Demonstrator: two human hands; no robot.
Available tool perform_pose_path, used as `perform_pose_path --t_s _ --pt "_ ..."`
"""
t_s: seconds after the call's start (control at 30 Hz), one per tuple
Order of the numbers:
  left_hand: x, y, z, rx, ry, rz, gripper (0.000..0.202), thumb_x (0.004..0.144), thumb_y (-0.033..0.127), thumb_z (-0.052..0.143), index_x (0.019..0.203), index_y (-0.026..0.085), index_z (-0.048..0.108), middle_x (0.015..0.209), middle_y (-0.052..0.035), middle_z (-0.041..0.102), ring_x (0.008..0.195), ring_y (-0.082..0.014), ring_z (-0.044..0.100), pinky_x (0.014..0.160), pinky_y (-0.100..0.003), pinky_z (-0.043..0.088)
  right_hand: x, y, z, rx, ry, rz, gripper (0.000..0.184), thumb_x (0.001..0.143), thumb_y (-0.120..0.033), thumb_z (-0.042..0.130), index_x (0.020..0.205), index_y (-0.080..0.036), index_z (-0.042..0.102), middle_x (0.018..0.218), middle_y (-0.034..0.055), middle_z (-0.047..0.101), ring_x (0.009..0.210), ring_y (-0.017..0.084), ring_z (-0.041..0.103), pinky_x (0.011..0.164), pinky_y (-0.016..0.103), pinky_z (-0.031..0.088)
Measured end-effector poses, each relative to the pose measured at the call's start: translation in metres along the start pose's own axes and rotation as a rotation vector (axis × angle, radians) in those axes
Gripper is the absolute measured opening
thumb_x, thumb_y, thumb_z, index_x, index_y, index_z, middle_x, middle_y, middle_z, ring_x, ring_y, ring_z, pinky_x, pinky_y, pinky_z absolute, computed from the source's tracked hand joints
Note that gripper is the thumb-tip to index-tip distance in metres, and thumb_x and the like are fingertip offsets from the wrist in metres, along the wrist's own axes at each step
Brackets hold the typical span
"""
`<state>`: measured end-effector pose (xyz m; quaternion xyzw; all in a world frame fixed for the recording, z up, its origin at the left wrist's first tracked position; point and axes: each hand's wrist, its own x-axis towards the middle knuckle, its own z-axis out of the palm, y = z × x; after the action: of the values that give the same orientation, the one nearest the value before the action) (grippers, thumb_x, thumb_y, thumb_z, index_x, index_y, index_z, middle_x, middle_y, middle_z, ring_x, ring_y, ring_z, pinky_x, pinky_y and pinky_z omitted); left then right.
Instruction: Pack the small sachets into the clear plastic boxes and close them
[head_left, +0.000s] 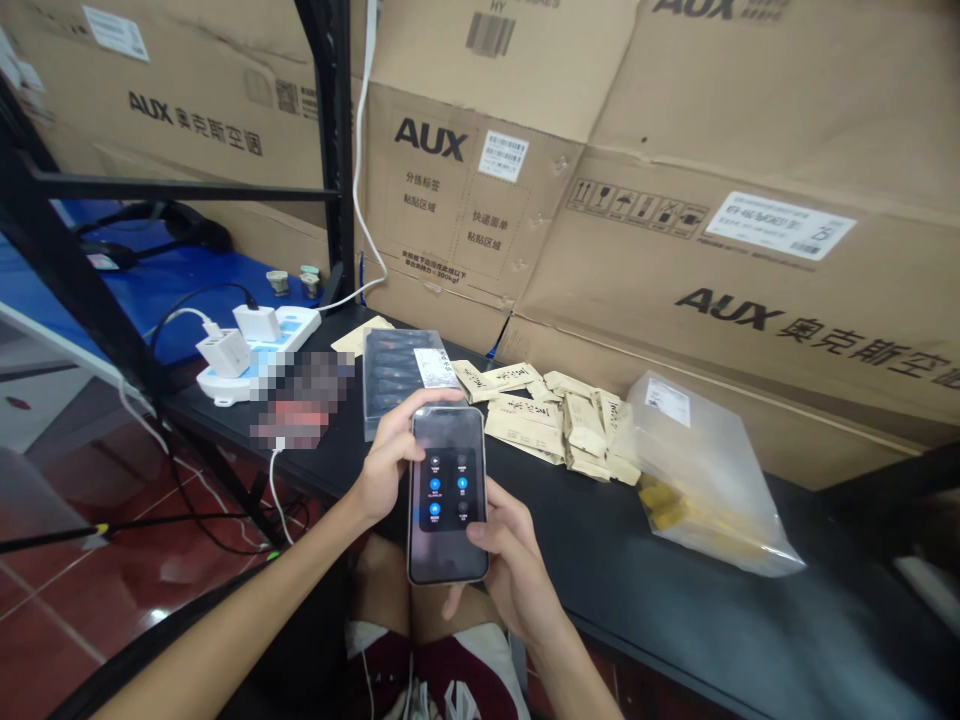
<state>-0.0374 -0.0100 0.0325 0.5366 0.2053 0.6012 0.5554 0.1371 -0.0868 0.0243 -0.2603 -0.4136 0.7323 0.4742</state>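
Note:
A smartphone is held upright above my lap, its lit screen showing a dark panel of round icons, some of them blue. My left hand grips its upper left side, the thumb at the edge of the screen. Around the lower right side wraps my right hand, its thumb over the lower right of the screen and a finger showing below the phone. Just behind the phone on the black shelf lies a flat dark package with a white label.
Several beige packets lie behind the phone, beside a clear plastic bag with yellow contents. To the left are a white power strip with chargers and a blurred-out object on a cable. Large cardboard boxes stand behind the shelf.

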Motion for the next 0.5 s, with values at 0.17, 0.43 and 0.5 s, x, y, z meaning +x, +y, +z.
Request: perform_pose_path --t_s 0.17,0.43,0.5 --pt "0.0005 -0.0016 0.0004 -0.006 0.006 0.003 0.066 0.064 0.023 0.054 0.127 0.018 0.073 0.119 -0.0107 0.079 0.107 -0.0356 0.072 0.089 -0.047 0.056 -0.0007 -0.0014 0.0009 -0.03 0.02 0.017 0.039 0.091 -0.029 0.078 0.129 -0.02 0.073 0.101 0.0064 0.076 0.065 0.019 0.076 0.045 0.027 0.066" --pt "-0.0009 -0.0039 -0.0001 -0.062 -0.056 -0.036 0.08 0.061 0.019 0.057 0.141 0.021 0.064 0.111 -0.0087 0.078 0.097 -0.033 0.071 0.089 -0.048 0.054 0.0018 0.0003 0.0022 -0.035 0.06 -0.003 0.044 0.088 -0.034 0.08 0.129 -0.02 0.071 0.099 0.0069 0.075 0.063 0.02 0.073 0.038 0.027 0.061" --pt "-0.0033 -0.0046 0.0037 -0.108 -0.074 -0.07 0.085 0.064 0.019 0.058 0.149 0.022 0.058 0.111 -0.0077 0.078 0.094 -0.0307 0.071 0.087 -0.046 0.054 -0.0002 -0.003 0.0059 -0.033 0.119 -0.034 0.045 0.088 -0.034 0.081 0.13 -0.022 0.07 0.1 0.0054 0.075 0.065 0.018 0.071 0.044 0.025 0.06"
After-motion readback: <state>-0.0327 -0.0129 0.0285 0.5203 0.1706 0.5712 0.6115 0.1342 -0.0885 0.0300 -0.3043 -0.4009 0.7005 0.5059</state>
